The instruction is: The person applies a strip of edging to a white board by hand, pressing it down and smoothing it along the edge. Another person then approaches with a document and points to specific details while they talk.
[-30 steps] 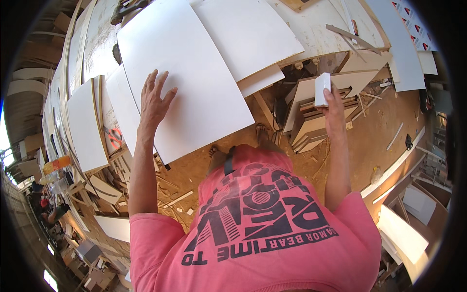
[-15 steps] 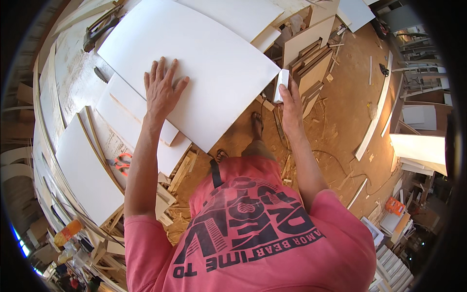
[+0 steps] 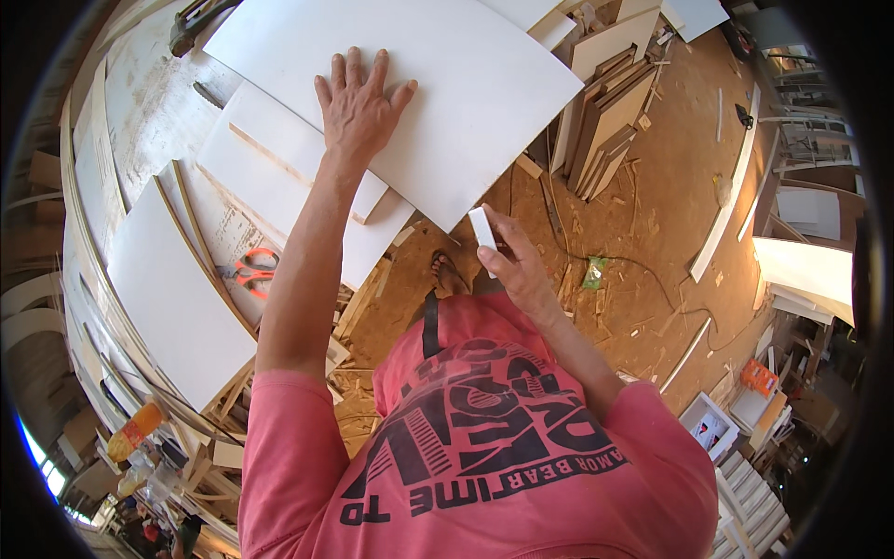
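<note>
My left hand point(image 3: 359, 112) lies flat with fingers spread on a large white board point(image 3: 466, 98), which rests on other white panels point(image 3: 256, 154) on the worktable. In my right hand point(image 3: 521, 265) is a small white block point(image 3: 483, 229), gripped between thumb and fingers. It is held upright just off the board's near corner; whether it touches the edge I cannot tell. Orange-handled scissors point(image 3: 253, 273) lie on the table left of my left forearm.
A toothed saw blade point(image 3: 207, 94) and a dark tool point(image 3: 191, 28) lie on the table's far left. Cut boards point(image 3: 605, 112) lean beyond the right edge. A cable point(image 3: 656, 275) and wood scraps litter the brown floor.
My right hand has carried the white block from the board's right corner back toward me, to the near corner. The board and my left hand appear farther up and right in view.
</note>
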The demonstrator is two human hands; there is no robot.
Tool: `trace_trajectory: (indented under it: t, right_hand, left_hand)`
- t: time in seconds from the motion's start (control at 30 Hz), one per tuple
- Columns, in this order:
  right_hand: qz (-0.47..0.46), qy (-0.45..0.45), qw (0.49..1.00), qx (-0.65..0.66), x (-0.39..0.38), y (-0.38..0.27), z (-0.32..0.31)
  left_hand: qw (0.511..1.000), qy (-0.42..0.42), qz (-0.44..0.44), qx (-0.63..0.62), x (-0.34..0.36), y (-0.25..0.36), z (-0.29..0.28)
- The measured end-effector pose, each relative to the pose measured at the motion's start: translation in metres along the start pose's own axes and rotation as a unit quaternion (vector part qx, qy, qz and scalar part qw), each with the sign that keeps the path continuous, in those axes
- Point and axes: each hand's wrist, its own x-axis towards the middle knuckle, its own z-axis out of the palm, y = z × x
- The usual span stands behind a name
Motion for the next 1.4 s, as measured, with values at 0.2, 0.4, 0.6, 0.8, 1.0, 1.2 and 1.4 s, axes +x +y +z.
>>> trace_trajectory:
  t: [0.2,0.4,0.6,0.8,1.0,1.2,1.4]
  right_hand:
    - [-0.031,-0.099,0.994,-0.028,0.001,-0.001,-0.005]
    - [0.001,-0.086,0.996,0.012,0.001,0.003,-0.008]
    - [-0.006,0.168,0.975,0.144,0.068,0.020,-0.075]
    - [-0.066,0.246,0.945,0.207,0.134,0.021,-0.114]
    - [-0.082,0.273,0.928,0.241,0.138,0.022,-0.105]
    - [-0.022,0.202,0.966,0.157,0.080,0.014,-0.061]
    - [0.041,-0.008,0.993,0.107,0.002,0.031,0.003]
  left_hand:
    - [1.000,-0.021,-0.017,-0.010,0.001,0.003,-0.004]
    - [1.000,-0.022,-0.014,-0.008,0.002,0.003,-0.005]
    - [0.998,-0.053,-0.025,0.001,0.001,0.003,-0.011]
    - [0.997,-0.074,-0.023,0.005,0.005,0.004,-0.013]
    - [0.997,-0.081,-0.018,0.005,0.004,0.003,-0.013]
    - [0.998,-0.067,-0.013,-0.003,0.003,0.004,-0.010]
    - [0.998,-0.057,-0.016,-0.004,0.002,0.004,-0.009]
